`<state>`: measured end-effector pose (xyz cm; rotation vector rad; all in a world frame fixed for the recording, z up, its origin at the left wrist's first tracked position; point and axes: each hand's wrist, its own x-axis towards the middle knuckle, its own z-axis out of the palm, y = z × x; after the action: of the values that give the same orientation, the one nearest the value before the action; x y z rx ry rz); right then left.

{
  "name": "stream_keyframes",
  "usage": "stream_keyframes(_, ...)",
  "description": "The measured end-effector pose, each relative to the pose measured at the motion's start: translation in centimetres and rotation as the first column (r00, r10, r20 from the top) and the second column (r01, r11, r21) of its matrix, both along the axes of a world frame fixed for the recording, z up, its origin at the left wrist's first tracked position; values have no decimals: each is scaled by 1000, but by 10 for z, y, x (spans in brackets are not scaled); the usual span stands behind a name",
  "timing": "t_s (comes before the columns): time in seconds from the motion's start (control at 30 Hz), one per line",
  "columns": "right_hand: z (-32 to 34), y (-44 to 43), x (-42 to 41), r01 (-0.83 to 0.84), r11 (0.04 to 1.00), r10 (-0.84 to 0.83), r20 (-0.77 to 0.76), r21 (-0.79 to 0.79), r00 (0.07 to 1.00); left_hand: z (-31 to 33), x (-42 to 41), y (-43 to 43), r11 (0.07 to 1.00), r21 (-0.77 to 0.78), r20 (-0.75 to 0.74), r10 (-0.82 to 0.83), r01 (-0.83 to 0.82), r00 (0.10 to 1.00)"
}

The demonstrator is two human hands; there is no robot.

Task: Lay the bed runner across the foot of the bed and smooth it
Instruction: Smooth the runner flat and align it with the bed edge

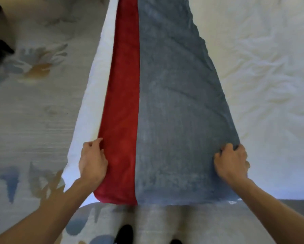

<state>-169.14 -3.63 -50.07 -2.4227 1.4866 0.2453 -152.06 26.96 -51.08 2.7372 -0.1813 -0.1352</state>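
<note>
Left hand (92, 162) curled on red edge of bed runner (165, 103), right hand (231, 162) clenched on grey edge. Runner is laid along foot of bed (262, 67), near end hanging over. Step judged: tensioning. Next needed: even pull, creases pressed flat.

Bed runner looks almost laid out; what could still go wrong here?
The left hand and right hand both grip the bed runner; an uneven tug might skew it. Its red edge sits near the edge of the bed, so it might slip off. Far creases look hard to reach.
</note>
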Motion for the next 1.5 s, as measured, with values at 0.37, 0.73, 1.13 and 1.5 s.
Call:
stream_keyframes(0.37,-20,-44,-35,362,884,-433,226,296,873,-9,-11,12,945,-73,-87,312,-319,946)
stream_keyframes(0.73,-17,-33,-58,459,807,-536,132,372,834,-10,-16,37,959,-49,-101,272,-278,957)
stream_keyframes(1.13,-25,-31,-60,325,886,-416,259,332,872,-15,-21,39,961,-4,-65,277,-278,959)
stream_keyframes(1.5,-26,1,-33,-237,956,262,140,-172,955,-15,-28,8,972,194,126,-158,132,979)
